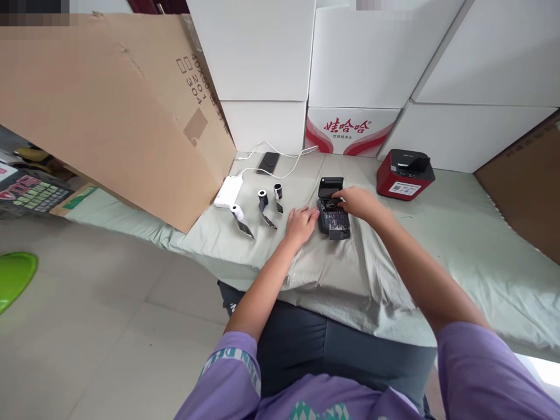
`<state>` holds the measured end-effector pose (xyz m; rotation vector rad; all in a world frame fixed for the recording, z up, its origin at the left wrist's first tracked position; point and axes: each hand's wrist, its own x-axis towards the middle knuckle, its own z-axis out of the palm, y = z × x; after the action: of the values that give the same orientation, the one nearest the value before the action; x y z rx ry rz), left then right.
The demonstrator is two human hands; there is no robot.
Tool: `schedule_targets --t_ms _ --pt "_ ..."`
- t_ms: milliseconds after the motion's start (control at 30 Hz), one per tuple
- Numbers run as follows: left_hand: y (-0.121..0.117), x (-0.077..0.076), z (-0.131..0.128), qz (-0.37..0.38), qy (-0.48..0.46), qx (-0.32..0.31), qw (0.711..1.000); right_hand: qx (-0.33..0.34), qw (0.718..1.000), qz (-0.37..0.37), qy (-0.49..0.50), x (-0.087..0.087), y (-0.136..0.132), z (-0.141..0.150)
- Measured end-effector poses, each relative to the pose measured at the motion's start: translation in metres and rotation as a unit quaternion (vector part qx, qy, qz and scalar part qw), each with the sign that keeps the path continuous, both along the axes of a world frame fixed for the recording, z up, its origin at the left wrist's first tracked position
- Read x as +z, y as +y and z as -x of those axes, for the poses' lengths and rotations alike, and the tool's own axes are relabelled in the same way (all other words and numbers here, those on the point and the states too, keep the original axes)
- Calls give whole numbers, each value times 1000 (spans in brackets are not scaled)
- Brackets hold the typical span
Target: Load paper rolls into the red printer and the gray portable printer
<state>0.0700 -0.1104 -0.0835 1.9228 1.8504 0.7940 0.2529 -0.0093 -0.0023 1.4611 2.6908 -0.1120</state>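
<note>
A small black device that looks like a portable label printer (336, 220) lies on the cloth in front of me. Its lid (331, 185) stands raised at the far end, and a dark printed strip (339, 234) lies over its near part. My right hand (353, 201) reaches in from the right, fingers bent together at the compartment below the lid; what they grip is too small to make out. On the printer's left, my left hand (301, 224) lies on the cloth with fingers stretched out, the tips at or very near its side.
Left of my hands stand several small rolls (262, 197) with dark strips unrolled. Beyond them are a white box-shaped device (228, 191) with a cable and a dark phone-like slab (268, 163). A red-and-black machine (405, 175) stands right. White boxes (350, 131) and a cardboard sheet (131, 105) border the surface.
</note>
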Motion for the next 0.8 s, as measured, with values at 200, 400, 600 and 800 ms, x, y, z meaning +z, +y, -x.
schedule_targets --t_ms 200,400,600,800 --pt "0 -1 0 -3 10 1 1000 55 992 -15 110 -21 -5 -8" --pt "1 -3 1 -6 10 4 1000 76 976 13 205 -25 4 -22" --pt "2 -2 1 -13 3 1 1000 17 946 23 322 25 -13 -15" --pt "3 -3 1 14 11 16 1000 169 910 23 379 88 -52 89"
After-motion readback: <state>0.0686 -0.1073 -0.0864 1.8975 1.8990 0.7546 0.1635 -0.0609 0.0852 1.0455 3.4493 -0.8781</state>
